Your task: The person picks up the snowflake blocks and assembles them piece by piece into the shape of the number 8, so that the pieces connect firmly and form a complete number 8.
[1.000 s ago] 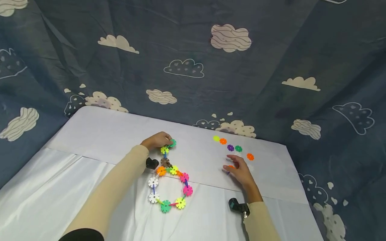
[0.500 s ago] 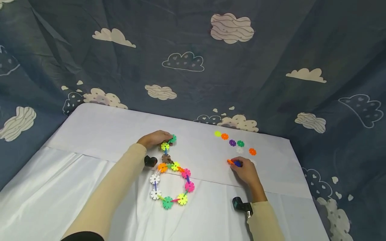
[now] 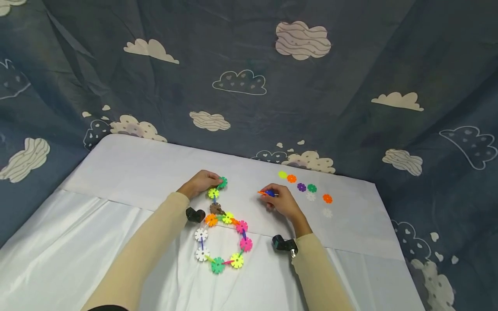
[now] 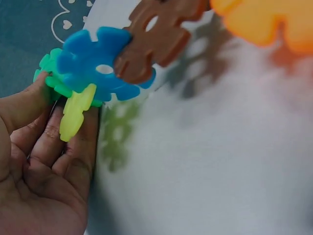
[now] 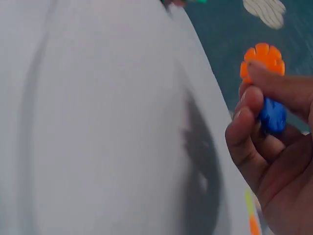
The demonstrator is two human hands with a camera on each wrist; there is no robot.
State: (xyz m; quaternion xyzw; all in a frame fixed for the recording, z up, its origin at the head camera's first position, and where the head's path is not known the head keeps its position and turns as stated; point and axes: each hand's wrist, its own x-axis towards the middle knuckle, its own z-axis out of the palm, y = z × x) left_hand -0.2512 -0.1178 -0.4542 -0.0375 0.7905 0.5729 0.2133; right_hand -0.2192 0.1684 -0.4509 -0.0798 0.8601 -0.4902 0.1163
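My left hand (image 3: 200,182) pinches a green notched flower disc (image 3: 223,182) at the far end of a chain of interlocking discs. In the left wrist view a yellow disc (image 4: 76,115), a blue disc (image 4: 90,66) and a brown disc (image 4: 164,36) follow on from the green one. The chain runs toward me into a ring of several colours, with an orange disc (image 3: 211,220) near its top. My right hand (image 3: 285,202) pinches an orange disc (image 5: 266,53), joined to a blue disc (image 5: 274,116) partly hidden by the fingers; how they join is hidden.
Loose discs lie at the back right of the white table (image 3: 155,172), among them a purple disc (image 3: 301,187), a green disc (image 3: 312,188) and an orange disc (image 3: 327,198). A dark cloud-print curtain (image 3: 241,121) hangs behind. Black wrist cameras sit below both hands.
My right hand has picked up the orange and blue discs from the table and carried them leftward, nearer the chain. My left hand keeps its hold on the green disc.
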